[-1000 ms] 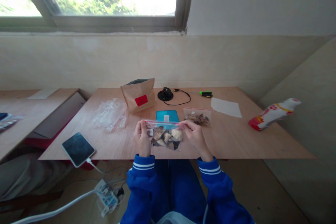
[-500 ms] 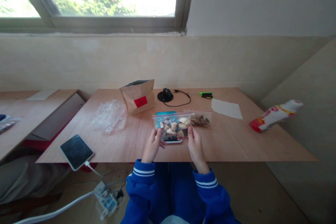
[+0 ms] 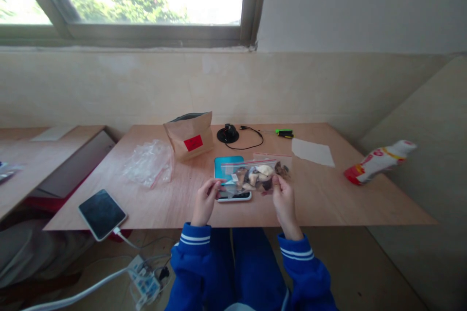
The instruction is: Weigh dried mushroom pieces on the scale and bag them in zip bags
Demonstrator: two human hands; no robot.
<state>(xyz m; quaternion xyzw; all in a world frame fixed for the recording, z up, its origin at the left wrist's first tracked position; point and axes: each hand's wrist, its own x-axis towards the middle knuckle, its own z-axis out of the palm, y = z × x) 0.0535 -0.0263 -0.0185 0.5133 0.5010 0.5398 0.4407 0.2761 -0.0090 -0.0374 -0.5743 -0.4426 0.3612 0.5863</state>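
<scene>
Fingers of our left hand point(image 3: 205, 200) and right hand point(image 3: 284, 198) pinch a clear, crinkly zip bag point(image 3: 251, 175) of lumpy brown pieces above the teal scale point(image 3: 231, 177). Beneath lies our smooth plywood table point(image 3: 328, 194), set against a pale wall under a window.

Bare bench point(image 3: 328, 194) lies open to the right of the right hand point(image 3: 284, 199), as far as the white paper sheet point(image 3: 313, 151) and the tipped bottle point(image 3: 377, 161) near the right edge. Ahead of both hands the way is crowded: the blue scale point(image 3: 229, 175) sits under the held zip bag point(image 3: 253, 176), with a second bag point(image 3: 282, 163) just behind. Farther back stand the brown paper pouch point(image 3: 189, 134) and a black cable point(image 3: 248, 138). Left of the left hand point(image 3: 204, 200), a clear strip runs between the crumpled plastic point(image 3: 148, 163) and the tablet point(image 3: 102, 214).
</scene>
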